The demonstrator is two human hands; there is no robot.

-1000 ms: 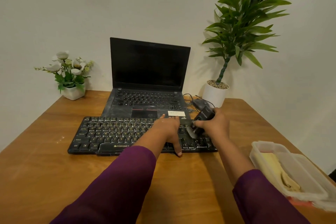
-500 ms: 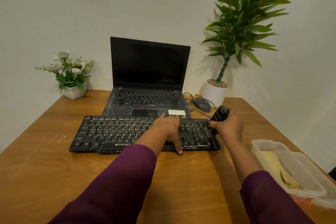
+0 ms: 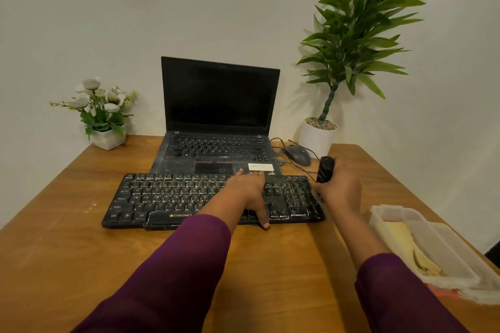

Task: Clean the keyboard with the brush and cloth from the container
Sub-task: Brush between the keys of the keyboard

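A dusty black keyboard (image 3: 173, 197) lies across the wooden table in front of the laptop. My left hand (image 3: 247, 193) rests flat on its right-middle keys, thumb hooked over the front edge. My right hand (image 3: 339, 190) grips a black brush (image 3: 324, 169) by its handle, with the bristle end down at the keyboard's right edge. A yellow cloth (image 3: 405, 246) lies folded inside the clear plastic container (image 3: 443, 254) at the right.
An open black laptop (image 3: 219, 121) stands behind the keyboard. A grey mouse (image 3: 297, 155) with its cable lies beside a tall potted plant (image 3: 319, 135). A small white flower pot (image 3: 108, 138) sits at the back left. The table edge runs close behind the container.
My right hand has swept the brush rightward across the number pad to the keyboard's right edge. My left hand has stayed on the keys.
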